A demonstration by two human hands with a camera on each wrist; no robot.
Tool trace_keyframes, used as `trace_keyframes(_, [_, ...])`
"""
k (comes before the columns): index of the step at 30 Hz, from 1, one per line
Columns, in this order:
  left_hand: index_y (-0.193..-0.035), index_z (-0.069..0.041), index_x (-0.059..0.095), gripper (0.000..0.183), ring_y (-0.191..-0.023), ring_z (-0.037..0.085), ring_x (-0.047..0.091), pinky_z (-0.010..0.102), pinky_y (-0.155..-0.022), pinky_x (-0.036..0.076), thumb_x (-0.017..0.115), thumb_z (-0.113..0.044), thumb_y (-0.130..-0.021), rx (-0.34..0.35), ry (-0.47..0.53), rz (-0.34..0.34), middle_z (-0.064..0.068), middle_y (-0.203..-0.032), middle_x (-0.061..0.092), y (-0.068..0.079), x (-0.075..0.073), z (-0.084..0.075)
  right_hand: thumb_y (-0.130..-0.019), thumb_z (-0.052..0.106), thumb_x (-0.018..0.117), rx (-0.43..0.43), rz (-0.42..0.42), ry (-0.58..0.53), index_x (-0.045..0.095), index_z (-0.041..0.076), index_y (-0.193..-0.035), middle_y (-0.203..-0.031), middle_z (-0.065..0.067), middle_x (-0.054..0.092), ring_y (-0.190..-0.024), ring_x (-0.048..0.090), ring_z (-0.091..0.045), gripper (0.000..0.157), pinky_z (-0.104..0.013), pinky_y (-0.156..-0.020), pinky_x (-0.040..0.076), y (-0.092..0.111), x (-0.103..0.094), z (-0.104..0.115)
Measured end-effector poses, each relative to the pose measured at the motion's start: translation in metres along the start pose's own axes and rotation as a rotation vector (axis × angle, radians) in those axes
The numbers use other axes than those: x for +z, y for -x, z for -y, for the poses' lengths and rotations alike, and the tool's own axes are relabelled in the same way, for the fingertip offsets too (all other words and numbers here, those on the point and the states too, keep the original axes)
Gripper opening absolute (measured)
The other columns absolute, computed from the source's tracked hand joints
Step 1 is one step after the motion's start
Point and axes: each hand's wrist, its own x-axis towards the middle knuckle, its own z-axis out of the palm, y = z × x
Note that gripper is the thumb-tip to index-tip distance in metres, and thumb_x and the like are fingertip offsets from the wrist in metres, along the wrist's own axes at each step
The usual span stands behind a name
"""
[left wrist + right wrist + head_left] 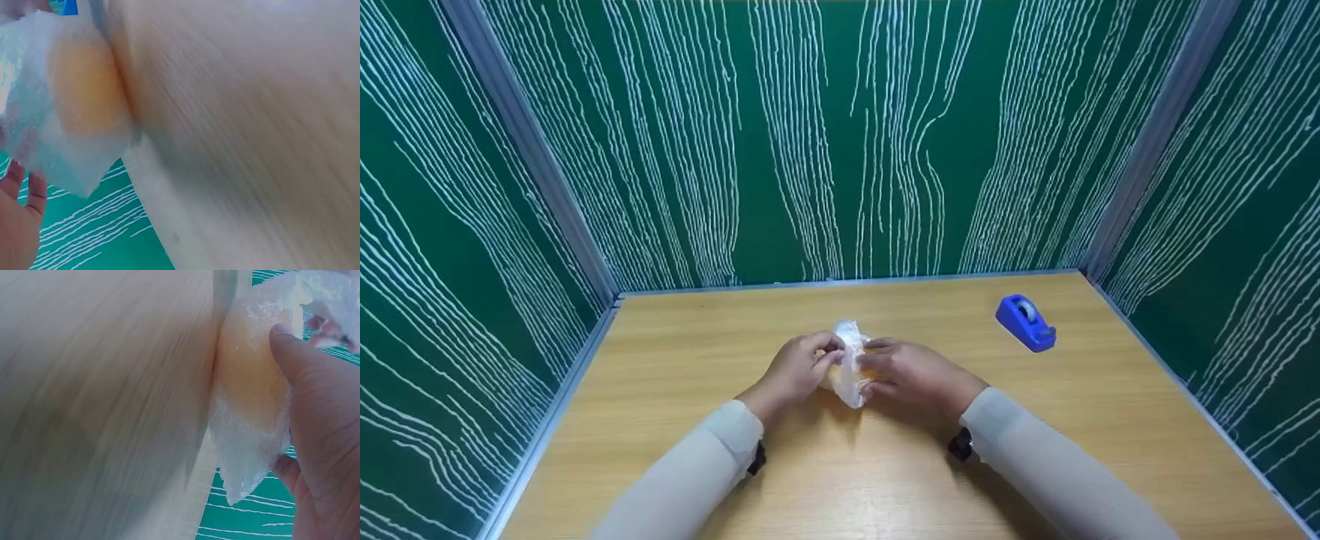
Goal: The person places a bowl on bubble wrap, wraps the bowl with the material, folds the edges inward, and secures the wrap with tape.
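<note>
Pale sleeves (682, 476) come in closest to me, and past them, between my two hands, is a bundle of clear wrap (244, 455). Inside it I can see a soft orange shape (250, 377), but it is too blurry to tell what it is. The bundle is in the middle of the table (675, 360), right at the wood or just over it; I can't tell which.

My left hand (795, 367) pinches one side of the wrap with thumb and finger. My right hand (922, 373) grips the other side, thumb near me and fingers over the top. Neither hand is free.

I think the wrapping is partly done. The orange shape sits inside the wrap, but loose ends poke out, so I guess those need folding in. I see no tape stuck on the bundle.

Well away to the right stands a blue tape holder (1024, 326) with a roll of tape (1026, 309) in it, and no hand is on it. Behind the table is a green wall (982, 127) with wiggly white lines.
</note>
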Motion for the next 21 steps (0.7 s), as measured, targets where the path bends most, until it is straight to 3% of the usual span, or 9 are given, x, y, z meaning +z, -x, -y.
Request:
trace_keyframes(6, [-0.12, -0.016, 0.078, 0.012, -0.107, 0.022, 0.067, 0.044, -0.101, 0.065, 0.077, -0.024, -0.11, -0.049, -0.031, -0.079, 0.006, -0.114, 0.074, -0.019, 0.021, 0.009, -0.11, 0.054, 0.071, 0.026, 0.014, 0.008, 0.074, 0.024, -0.151, -0.152, 0.0, 0.076, -0.149, 0.068, -0.03, 0.051, -0.052, -0.123, 0.056, -0.001, 0.002, -0.001])
trace_keyframes(13, [-0.116, -0.019, 0.08, 0.01, -0.102, 0.017, 0.065, 0.037, -0.095, 0.064, 0.08, -0.025, -0.108, -0.118, -0.091, -0.134, 0.002, -0.112, 0.071, -0.03, 0.037, 0.016, -0.112, 0.046, 0.073, 0.014, 0.01, 0.017, 0.078, 0.019, -0.143, -0.15, -0.005, 0.077, -0.151, 0.066, -0.03, 0.042, -0.05, -0.125, 0.056, -0.002, 0.005, -0.003])
trace_keyframes(21, [-0.118, -0.018, 0.079, 0.013, -0.103, 0.016, 0.064, 0.035, -0.097, 0.065, 0.081, -0.027, -0.108, -0.181, -0.144, -0.085, 0.001, -0.112, 0.067, -0.036, 0.04, 0.015, -0.112, 0.042, 0.075, -0.012, -0.036, -0.002, 0.081, 0.015, -0.137, -0.145, -0.007, 0.08, -0.147, 0.069, -0.03, 0.038, -0.046, -0.122, 0.058, -0.002, 0.006, -0.004])
